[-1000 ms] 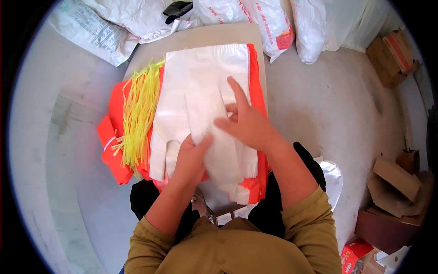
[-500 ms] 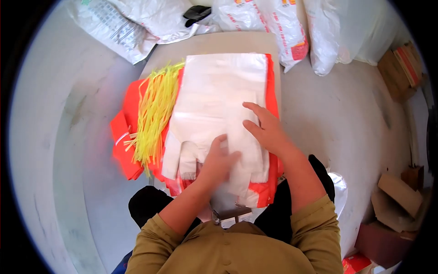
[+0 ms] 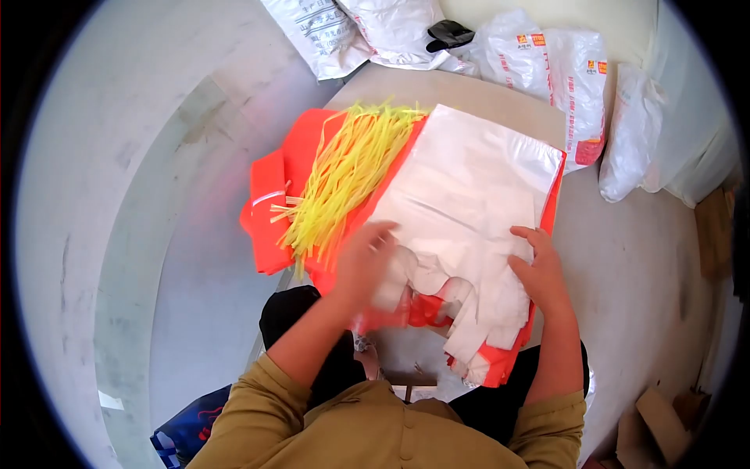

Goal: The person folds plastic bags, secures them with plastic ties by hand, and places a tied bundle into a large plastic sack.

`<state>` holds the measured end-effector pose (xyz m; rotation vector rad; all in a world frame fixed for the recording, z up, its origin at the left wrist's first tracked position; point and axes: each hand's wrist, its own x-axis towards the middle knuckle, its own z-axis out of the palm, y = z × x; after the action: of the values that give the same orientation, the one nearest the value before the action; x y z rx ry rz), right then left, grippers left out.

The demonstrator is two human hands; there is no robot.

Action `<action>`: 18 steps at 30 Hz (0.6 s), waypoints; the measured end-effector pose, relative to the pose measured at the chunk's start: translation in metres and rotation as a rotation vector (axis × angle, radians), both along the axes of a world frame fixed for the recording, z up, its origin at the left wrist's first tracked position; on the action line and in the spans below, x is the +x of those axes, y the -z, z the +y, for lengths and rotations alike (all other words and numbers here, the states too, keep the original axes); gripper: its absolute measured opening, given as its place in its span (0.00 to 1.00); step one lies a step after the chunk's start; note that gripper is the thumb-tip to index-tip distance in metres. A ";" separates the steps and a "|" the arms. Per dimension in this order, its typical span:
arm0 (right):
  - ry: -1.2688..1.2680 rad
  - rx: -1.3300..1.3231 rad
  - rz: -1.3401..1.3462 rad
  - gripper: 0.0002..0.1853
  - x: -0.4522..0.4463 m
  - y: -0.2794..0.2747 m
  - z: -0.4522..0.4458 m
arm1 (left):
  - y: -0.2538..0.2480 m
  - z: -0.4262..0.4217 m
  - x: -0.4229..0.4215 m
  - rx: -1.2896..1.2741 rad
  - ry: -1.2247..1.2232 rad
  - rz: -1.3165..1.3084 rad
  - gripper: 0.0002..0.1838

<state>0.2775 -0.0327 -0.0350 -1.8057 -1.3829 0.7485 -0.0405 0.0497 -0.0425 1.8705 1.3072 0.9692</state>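
A stack of white plastic carrier bags (image 3: 469, 180) lies flat in front of me, its cut handles bunched at the near end. Red plastic bags (image 3: 506, 361) show beneath it along the right side and near edge. My left hand (image 3: 364, 262), slightly blurred, is over the left edge by the handles, fingers apart. At the right edge my right hand (image 3: 541, 270) rests with thumb and fingers spread on the white plastic. Neither hand visibly grips anything. To the left, a bundle of yellow strips (image 3: 348, 176) lies on more red bags (image 3: 301, 144).
The stack rests on a beige surface (image 3: 461, 87) above my knees. Filled white sacks (image 3: 320, 35) and clear plastic bags (image 3: 574, 94) stand at the back, with a black item (image 3: 450, 35) among them. Cardboard boxes (image 3: 664, 426) are at lower right; a dark blue bag (image 3: 191, 422) is at lower left.
The view has turned, so the stack appears tilted and farther right. My left hand has moved to the stack's left edge, my right to its right edge. The handle ends look more rumpled.
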 end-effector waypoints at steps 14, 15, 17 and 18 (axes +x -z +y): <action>0.037 0.019 0.321 0.26 0.009 0.003 0.004 | 0.081 0.138 -0.066 0.201 -0.047 0.545 0.19; 0.042 0.018 0.337 0.26 0.009 0.003 0.005 | 0.078 0.140 -0.067 0.187 -0.042 0.498 0.19; 0.050 0.015 0.367 0.26 0.008 0.000 0.006 | 0.075 0.144 -0.072 0.201 -0.073 0.432 0.19; 0.055 -0.002 0.426 0.26 0.007 -0.004 0.006 | 0.065 0.140 -0.072 0.208 -0.095 0.406 0.18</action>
<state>0.2846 -0.0263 -0.0313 -1.5621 -1.0476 1.0335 -0.1127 0.1898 -0.1076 2.2686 1.5902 0.8242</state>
